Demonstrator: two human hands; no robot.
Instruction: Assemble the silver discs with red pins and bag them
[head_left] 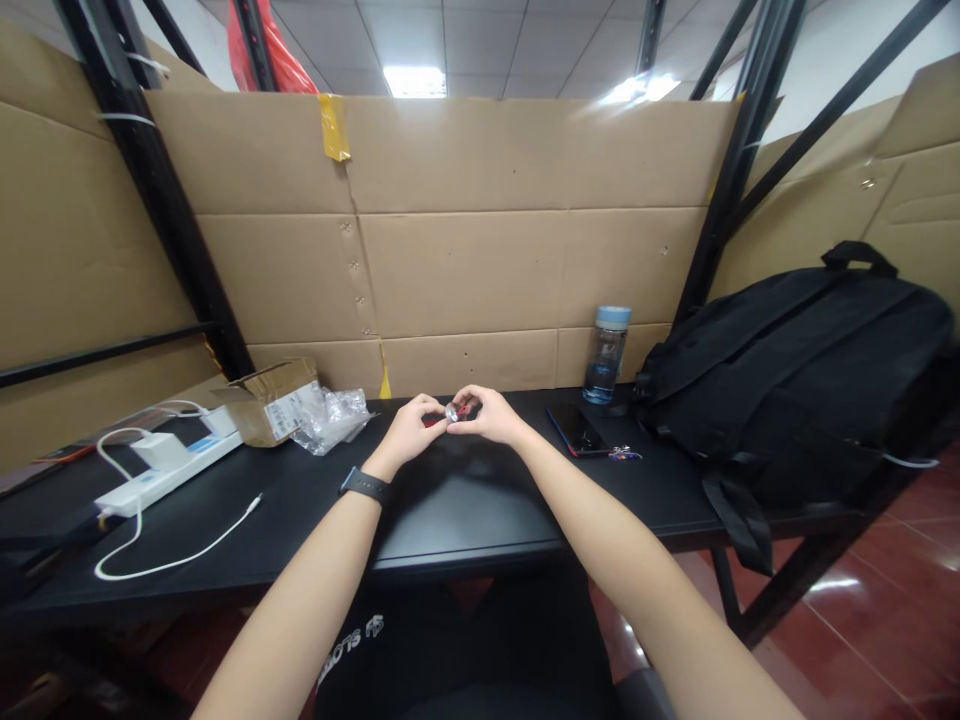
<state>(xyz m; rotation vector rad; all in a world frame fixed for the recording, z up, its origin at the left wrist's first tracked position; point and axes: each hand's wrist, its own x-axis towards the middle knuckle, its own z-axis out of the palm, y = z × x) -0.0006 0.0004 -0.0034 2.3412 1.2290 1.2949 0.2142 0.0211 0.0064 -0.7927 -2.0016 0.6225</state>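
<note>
Hands: together over the desk (465, 520); left hand (409, 434) and right hand (489, 416) both closed by the fingertips on a small red-and-silver item (451, 412).
Item: between the two hands, taken as clock centre, 12 pointing away from the wearer; the fingers hide much of it, so one piece or several cannot be determined, nor whether it touches the desk.
Grip: thumbs and fingers pinch from 9 and 3 o'clock, presumably because the item is too small for a full palm grasp and two-sided support steadies it.
Wristwatch (365, 485): on the left wrist, above the hand, apparently clear of the fingers' work.
Open carton (259, 400) and clear plastic wrap (330, 420): 9 o'clock, touching; seemingly set aside to leave elbow room.
Power strip (180, 472): between 8 and 9 o'clock, at the desk's side, probably so the white cable (187, 553) stays off the work spot.
Phone (576, 430) and trinket (625, 453): about 3 o'clock, lying flat, within easy reach.
Bottle (606, 355): 2 o'clock, upright near the cardboard panel (465, 270), likely to avoid knocks.
Backpack (802, 380): 3 o'clock, farther out, its bulk outside the forearms' span.
</note>
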